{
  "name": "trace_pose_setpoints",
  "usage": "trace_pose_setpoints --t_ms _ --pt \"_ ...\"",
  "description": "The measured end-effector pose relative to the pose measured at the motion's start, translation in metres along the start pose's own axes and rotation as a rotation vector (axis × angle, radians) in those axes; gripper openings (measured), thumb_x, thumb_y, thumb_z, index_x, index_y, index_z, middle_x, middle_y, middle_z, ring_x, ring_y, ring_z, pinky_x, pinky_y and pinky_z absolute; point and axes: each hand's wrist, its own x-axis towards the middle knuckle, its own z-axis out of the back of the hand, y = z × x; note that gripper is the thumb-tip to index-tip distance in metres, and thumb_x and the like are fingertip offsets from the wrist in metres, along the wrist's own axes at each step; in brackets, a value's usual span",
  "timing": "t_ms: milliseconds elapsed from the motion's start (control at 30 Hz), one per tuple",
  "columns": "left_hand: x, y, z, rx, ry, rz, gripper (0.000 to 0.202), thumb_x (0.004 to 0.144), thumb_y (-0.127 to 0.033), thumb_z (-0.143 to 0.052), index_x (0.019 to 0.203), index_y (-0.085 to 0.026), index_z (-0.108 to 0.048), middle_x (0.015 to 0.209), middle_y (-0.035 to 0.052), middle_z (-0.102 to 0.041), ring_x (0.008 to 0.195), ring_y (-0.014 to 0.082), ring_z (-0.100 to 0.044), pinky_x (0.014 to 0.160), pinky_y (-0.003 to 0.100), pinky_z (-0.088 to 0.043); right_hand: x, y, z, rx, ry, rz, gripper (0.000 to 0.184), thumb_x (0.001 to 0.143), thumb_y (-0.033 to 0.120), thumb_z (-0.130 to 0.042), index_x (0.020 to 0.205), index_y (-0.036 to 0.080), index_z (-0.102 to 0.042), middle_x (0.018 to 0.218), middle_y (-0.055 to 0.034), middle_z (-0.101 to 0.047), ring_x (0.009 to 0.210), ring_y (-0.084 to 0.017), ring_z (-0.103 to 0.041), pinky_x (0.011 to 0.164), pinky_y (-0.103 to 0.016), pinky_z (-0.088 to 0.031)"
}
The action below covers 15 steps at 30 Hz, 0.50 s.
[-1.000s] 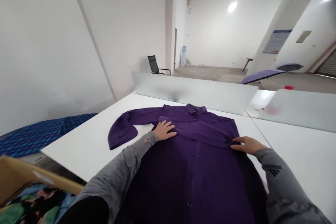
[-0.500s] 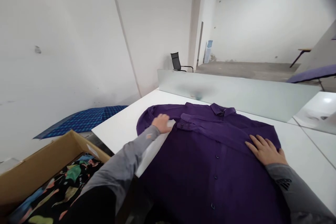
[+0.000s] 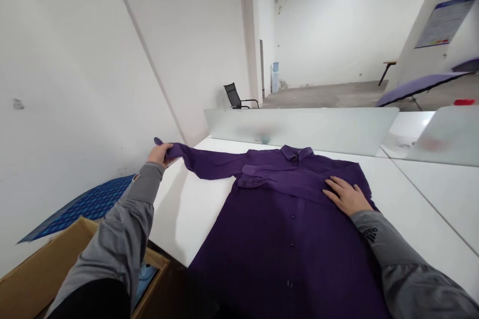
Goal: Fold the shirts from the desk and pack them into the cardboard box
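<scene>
A dark purple button-up shirt [image 3: 269, 229] lies front up on the white table [image 3: 202, 209], its collar toward the far edge. One sleeve is folded flat across the chest, with its cuff near the opposite side seam. My left hand [image 3: 160, 154] grips the other sleeve [image 3: 213, 162] close to its cuff and holds that end raised off the table, stretched out to the left. My right hand [image 3: 348, 195] rests with fingers spread on the shirt, over the folded sleeve near the shoulder.
A frosted divider [image 3: 299, 127] runs along the table's far edge. At lower left stands an open cardboard box [image 3: 56, 264] with cloth inside, and behind it a blue checked umbrella [image 3: 90, 204]. A black chair [image 3: 234, 95] stands beyond the divider.
My left hand has moved out to the left, drawing the sleeve from a bent position to an extended one. My right hand still lies on the shirt. The camera view has turned slightly right.
</scene>
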Motion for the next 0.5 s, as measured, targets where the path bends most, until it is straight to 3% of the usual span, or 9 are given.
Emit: trace_pose_setpoints --t_ms 67,133,200,300,333,433,500 --pt "0.012 -0.032 -0.004 -0.16 -0.001 -0.005 0.016 0.097 -0.022 -0.044 0.099 -0.013 -0.056 0.089 0.0026 -0.06 0.077 0.0122 -0.059 0.064 0.025 -0.052 0.0 0.001 0.002 0.09 -0.011 -0.016 0.054 0.09 0.056 -0.035 0.121 0.022 -0.063 0.134 -0.0121 -0.057 0.123 -0.032 -0.053 0.102 -0.063 -0.037" --pt "0.015 -0.069 -0.022 -0.273 0.044 -0.052 0.012 0.093 -0.016 -0.042 0.09 -0.015 -0.054 0.081 0.0004 -0.058 0.072 0.0107 -0.057 0.06 0.022 -0.05 0.001 0.004 0.007 0.221 -0.104 -0.031 0.056 0.088 0.058 -0.038 0.117 0.018 -0.065 0.131 -0.0142 -0.059 0.122 -0.031 -0.054 0.105 -0.055 -0.039" --pt "0.008 -0.107 -0.057 -0.371 0.132 -0.116 0.008 0.089 -0.015 -0.047 0.086 -0.016 -0.054 0.079 -0.0004 -0.059 0.071 0.0101 -0.058 0.062 0.022 -0.051 0.001 0.01 0.015 0.38 -0.216 -0.063 0.055 0.087 0.059 -0.044 0.117 0.018 -0.065 0.13 -0.0134 -0.06 0.123 -0.029 -0.054 0.109 -0.047 -0.039" --pt "-0.02 -0.153 -0.13 -0.462 0.317 -0.204 0.005 0.083 -0.011 -0.055 0.086 -0.013 -0.058 0.082 0.0002 -0.063 0.073 0.0093 -0.061 0.072 0.024 -0.053 0.001 0.018 0.024 0.684 -0.26 -0.216 0.052 0.083 0.061 -0.053 0.116 0.023 -0.065 0.126 -0.0093 -0.064 0.122 -0.027 -0.055 0.111 -0.045 -0.038" --pt "-0.033 -0.163 -0.155 -0.485 0.397 -0.236 0.004 0.083 -0.013 -0.058 0.087 -0.012 -0.059 0.084 0.0015 -0.065 0.076 0.0099 -0.063 0.075 0.025 -0.054 0.001 0.02 0.025 0.83 -0.245 -0.286 0.052 0.082 0.062 -0.055 0.115 0.024 -0.064 0.124 -0.0087 -0.065 0.121 -0.027 -0.057 0.109 -0.046 -0.04" --pt "-0.063 -0.167 -0.219 -0.428 0.859 -0.372 0.032 0.091 -0.041 -0.055 0.097 -0.01 -0.062 0.099 0.0099 -0.068 0.083 0.0158 -0.067 0.078 0.031 -0.055 0.001 0.016 0.029 1.318 -0.192 -0.513 0.054 0.081 0.07 -0.051 0.11 0.025 -0.062 0.119 -0.0089 -0.067 0.113 -0.026 -0.062 0.099 -0.046 -0.05" --pt "-0.07 -0.149 -0.244 -0.312 0.942 -0.434 0.047 0.093 -0.055 -0.044 0.105 -0.013 -0.061 0.114 0.0132 -0.065 0.088 0.0182 -0.068 0.077 0.031 -0.055 -0.001 0.009 0.034 1.557 -0.158 -0.624 0.058 0.083 0.075 -0.042 0.106 0.025 -0.061 0.116 -0.009 -0.068 0.107 -0.024 -0.066 0.09 -0.045 -0.056"
